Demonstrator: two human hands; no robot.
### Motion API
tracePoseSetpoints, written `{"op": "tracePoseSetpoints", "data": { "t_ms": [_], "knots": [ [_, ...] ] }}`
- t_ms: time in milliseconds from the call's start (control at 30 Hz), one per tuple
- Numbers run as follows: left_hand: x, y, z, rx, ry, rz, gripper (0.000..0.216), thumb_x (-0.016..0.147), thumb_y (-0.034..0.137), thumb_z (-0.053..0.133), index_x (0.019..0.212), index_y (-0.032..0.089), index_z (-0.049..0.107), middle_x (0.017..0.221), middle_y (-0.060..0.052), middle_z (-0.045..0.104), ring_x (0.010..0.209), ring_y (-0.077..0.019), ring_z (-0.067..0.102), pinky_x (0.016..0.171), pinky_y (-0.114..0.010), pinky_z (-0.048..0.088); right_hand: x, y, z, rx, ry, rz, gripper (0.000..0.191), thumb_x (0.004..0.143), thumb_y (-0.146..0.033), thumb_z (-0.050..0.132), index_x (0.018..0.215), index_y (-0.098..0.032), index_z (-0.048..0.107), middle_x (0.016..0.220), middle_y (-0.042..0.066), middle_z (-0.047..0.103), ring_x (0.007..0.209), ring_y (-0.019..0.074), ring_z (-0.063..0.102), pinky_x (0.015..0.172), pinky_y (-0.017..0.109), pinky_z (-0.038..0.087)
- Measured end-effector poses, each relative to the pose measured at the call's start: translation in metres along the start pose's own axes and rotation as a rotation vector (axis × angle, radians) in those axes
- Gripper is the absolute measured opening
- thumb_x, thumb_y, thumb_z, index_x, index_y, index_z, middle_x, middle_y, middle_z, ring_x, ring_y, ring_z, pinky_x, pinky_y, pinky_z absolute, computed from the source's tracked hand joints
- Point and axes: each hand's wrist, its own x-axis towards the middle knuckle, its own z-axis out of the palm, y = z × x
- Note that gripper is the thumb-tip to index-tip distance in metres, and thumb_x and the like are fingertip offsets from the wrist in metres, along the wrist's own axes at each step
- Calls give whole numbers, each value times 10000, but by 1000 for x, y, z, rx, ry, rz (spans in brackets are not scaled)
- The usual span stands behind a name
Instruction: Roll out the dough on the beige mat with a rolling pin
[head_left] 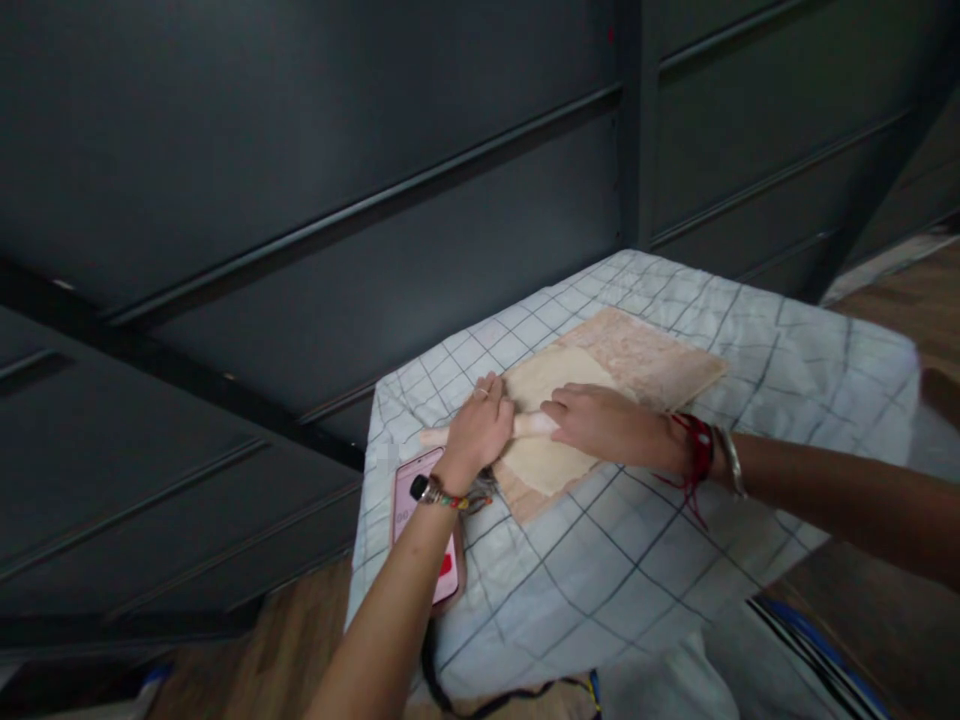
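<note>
A pale wooden rolling pin [534, 425] lies across a wide, flat sheet of dough [546, 468] on a floured wooden board [652, 350]. My left hand [481, 424] is closed over the pin's left part, and one of the pin's ends sticks out beyond it. My right hand [600, 420] grips the pin further right, its fingers curled over and hiding that end. Part of the dough sheet spreads beyond the pin, and part lies on the near side.
A white cloth with dark grid lines [637, 560] covers the table. Close to my left wrist lies a phone [403, 490] with its screen lit. A dark panelled wall [480, 240] stands behind the table. A black cord [495, 708] hangs by the near edge.
</note>
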Motion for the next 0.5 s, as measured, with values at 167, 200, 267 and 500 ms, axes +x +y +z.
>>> {"op": "tracePoseSetpoints", "data": {
  "t_ms": [167, 200, 267, 500],
  "knots": [
    [-5, -14, -13, -124, 41, 37, 598, 943, 312, 75, 1375, 4, 352, 1491, -134, 300, 1392, -168, 220, 1144, -307, 185, -19, 23, -3, 68, 108, 2, 146, 887, -204, 507, 956, -132, 614, 909, 116, 612, 881, 239, 559, 774, 381, 435],
    [-4, -17, -13, -130, 46, 23, 601, 944, 321, 80, 1374, 0, 351, 1489, -138, 302, 1390, -173, 228, 1144, -312, 189, -25, 31, -1, 98, 105, 2, 144, 885, -210, 499, 946, -147, 613, 886, 102, 611, 863, 234, 560, 768, 381, 436],
    [-2, -23, -11, -115, 22, 19, 580, 944, 299, 90, 1350, 7, 383, 1468, -144, 344, 1378, -175, 262, 1137, -316, 211, -37, 44, 4, 131, 77, 13, 139, 874, -211, 496, 931, -153, 609, 855, 91, 606, 826, 223, 561, 750, 375, 439],
    [15, -27, 2, -45, -112, 28, 516, 947, 258, 122, 1383, 94, 342, 1485, -123, 320, 1386, -193, 243, 1119, -391, 231, -19, 54, 0, 91, 112, -103, 329, 950, -347, 386, 972, -140, 640, 999, 138, 607, 984, 254, 523, 877, 432, 408]
  ]
}}
